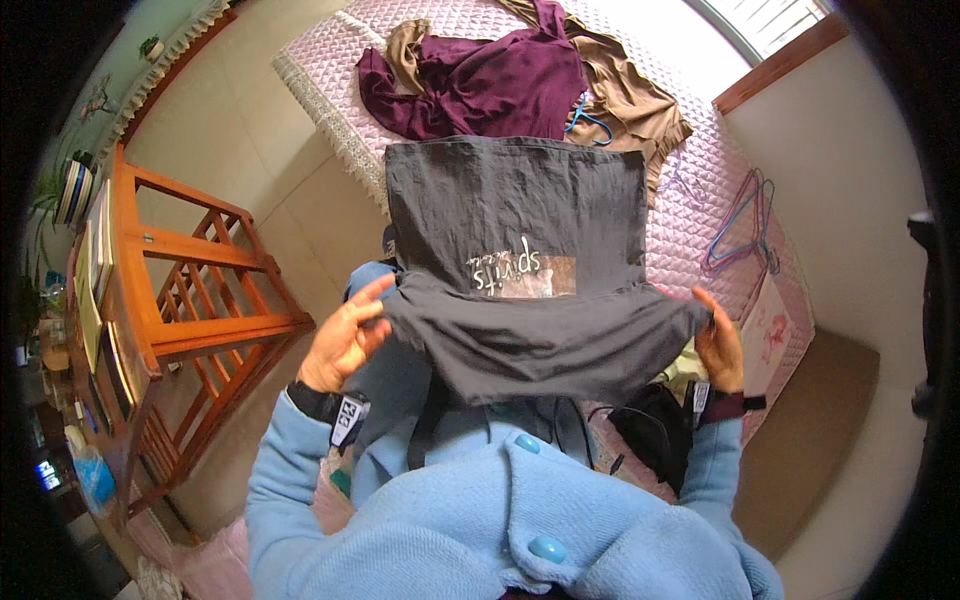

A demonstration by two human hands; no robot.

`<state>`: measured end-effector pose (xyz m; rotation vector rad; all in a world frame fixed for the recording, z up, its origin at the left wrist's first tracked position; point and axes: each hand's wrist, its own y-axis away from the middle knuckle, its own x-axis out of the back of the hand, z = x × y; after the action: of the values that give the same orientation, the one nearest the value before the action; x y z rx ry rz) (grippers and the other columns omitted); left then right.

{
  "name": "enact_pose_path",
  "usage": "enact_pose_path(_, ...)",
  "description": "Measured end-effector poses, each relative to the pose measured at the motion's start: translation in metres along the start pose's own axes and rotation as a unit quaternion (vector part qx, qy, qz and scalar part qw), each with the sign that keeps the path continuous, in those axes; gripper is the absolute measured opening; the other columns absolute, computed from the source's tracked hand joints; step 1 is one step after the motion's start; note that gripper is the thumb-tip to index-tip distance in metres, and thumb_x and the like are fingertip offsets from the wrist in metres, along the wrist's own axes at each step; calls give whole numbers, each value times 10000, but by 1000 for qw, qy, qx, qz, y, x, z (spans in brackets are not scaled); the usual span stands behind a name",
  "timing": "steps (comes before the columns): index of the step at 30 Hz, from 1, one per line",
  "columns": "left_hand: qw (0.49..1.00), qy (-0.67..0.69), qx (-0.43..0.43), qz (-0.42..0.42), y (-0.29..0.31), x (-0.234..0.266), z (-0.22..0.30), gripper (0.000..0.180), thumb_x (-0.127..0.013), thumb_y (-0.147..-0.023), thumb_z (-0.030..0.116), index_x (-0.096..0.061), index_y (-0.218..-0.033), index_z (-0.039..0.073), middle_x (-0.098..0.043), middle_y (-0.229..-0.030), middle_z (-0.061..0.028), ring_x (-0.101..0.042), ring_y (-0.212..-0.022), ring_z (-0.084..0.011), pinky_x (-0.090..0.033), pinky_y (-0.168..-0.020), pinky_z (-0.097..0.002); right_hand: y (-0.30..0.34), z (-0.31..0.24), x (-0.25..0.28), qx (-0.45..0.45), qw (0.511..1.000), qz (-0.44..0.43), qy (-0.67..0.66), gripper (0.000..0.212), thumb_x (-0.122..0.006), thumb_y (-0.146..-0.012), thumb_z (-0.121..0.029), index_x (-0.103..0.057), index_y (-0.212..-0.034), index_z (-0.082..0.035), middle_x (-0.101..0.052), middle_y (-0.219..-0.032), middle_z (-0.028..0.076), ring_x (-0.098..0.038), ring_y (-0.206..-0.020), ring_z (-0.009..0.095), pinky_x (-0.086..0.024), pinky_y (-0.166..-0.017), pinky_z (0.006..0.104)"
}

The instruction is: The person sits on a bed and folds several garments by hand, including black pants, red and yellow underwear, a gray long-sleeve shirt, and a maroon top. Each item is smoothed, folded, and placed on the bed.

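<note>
A dark grey T-shirt (520, 215) with a printed patch and light lettering, upside down to me, is spread out before me. Its far part lies flat over the near side of the bed; the near part sags in folds between my hands. At the shirt's left corner, my left hand (345, 340) has the cloth at its fingertips, with the index finger stretched out. My right hand (718, 345) grips the right corner, thumb on top and the other fingers partly hidden. Beyond the shirt lie a dark purple garment (505, 85) and a brown garment (625, 95).
The bed has a pink quilted cover (690, 235) with a lace edge. Several thin hangers (745, 230) lie on its right side; a blue hanger (590, 125) shows by the purple garment. An orange wooden chair (205, 270) stands left. A black bag (650, 430) is near my right forearm.
</note>
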<state>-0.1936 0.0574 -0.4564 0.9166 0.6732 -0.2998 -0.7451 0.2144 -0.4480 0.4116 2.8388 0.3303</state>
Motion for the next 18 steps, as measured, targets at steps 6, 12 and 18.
enact_pose_path(6,963,212,-167,-13,-144,1,79,356,-451,-981,245,-483,-1240,2,-554,-1184,-235,-551,-1112,-315,-407,-1031,-391,-170,-11,0,13,940,-66,-333,315,-419,-948,-20,-435,-1221,137,-507,-1261,248,-508,-1181,282,-396,-1057,324)
enact_pose_path(12,909,-253,-179,280,-180,26,36,774,-674,-844,256,-227,-1397,-49,-478,-1252,-208,-532,-1088,-287,-449,-904,-400,-177,66,-3,-112,959,171,198,400,-592,-878,-400,-585,-1111,-75,-597,-1133,114,-597,-986,206,-480,-819,329)
enact_pose_path(18,901,-328,-161,233,-178,40,-6,421,-751,-771,190,-568,-1056,-60,-632,-1001,-127,-595,-879,-203,-480,-791,-308,-153,87,-31,-46,931,157,326,307,-661,-846,-327,-611,-902,-30,-542,-799,-29,-462,-691,80,-374,-624,240)
